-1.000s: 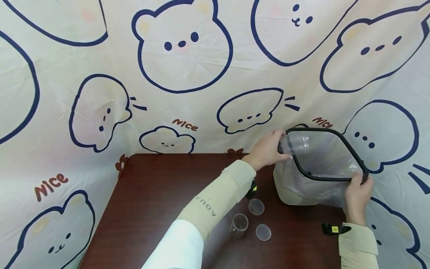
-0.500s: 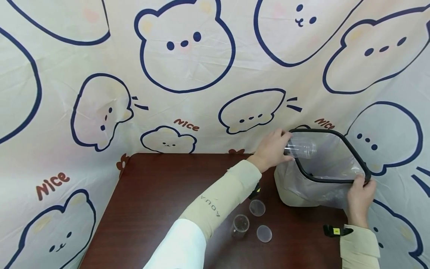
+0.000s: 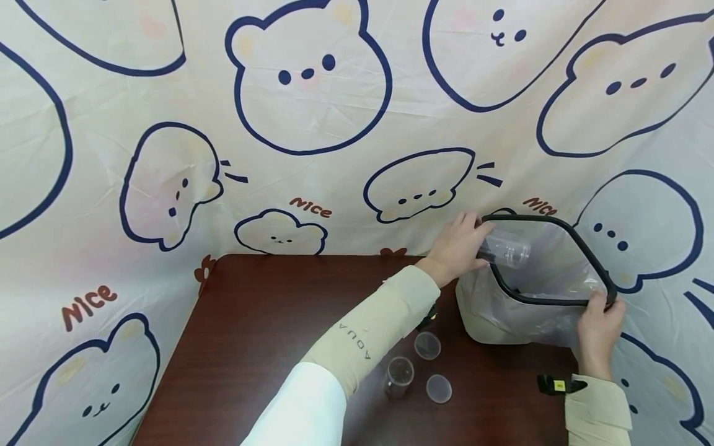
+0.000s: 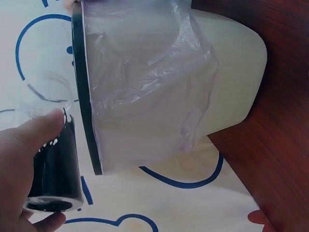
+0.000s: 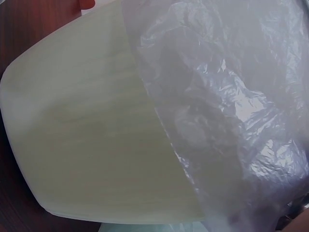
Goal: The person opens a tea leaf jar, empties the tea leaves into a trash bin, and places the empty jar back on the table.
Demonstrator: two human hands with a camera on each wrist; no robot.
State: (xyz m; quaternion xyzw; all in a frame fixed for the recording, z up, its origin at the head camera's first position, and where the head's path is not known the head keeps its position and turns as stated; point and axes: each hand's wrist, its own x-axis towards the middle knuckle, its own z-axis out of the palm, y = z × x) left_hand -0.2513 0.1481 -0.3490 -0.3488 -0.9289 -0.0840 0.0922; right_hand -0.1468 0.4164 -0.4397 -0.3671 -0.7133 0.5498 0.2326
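In the head view my left hand (image 3: pixel 454 248) holds a clear plastic jar (image 3: pixel 510 249) on its side, tilted over the mouth of a bin. Dark matter (image 4: pixel 55 166) fills the jar's lower part in the left wrist view, and the thumb presses along its side. My right hand (image 3: pixel 599 334) grips the bin's black rim (image 3: pixel 586 254) at the near right corner. A thin see-through bag (image 5: pixel 207 96) lines the cream bin (image 3: pixel 493 333) and hangs over its outside. Most of the right hand is out of its own wrist view.
Left of the bin, a second clear jar (image 3: pixel 398 376) stands on the dark red-brown table (image 3: pixel 268 322). Two round clear lids (image 3: pixel 427 345) lie beside it. A cloth with printed cartoon bears (image 3: pixel 312 124) hangs behind and around the table.
My left hand has moved slightly right, bringing the jar further over the bin's opening and tipping its open end lower. My right hand keeps its grip on the rim.
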